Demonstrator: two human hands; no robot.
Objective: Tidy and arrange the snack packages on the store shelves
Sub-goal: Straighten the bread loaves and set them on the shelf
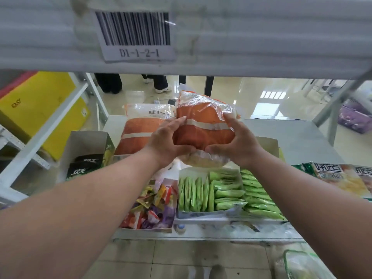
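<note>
Left hand (168,140) and right hand (236,144) are clasping an orange snack bag (203,129) at frame centre, fingers curled round its sides | risk: slick film slipping, bag dropping onto the green sachets (221,190) below | or toppling the second orange bag (138,135) beside it.

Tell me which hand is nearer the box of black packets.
Left. The left hand holds the near side of the orange bag, just right of the box of black packets. The right hand grips the bag's far side.
</note>
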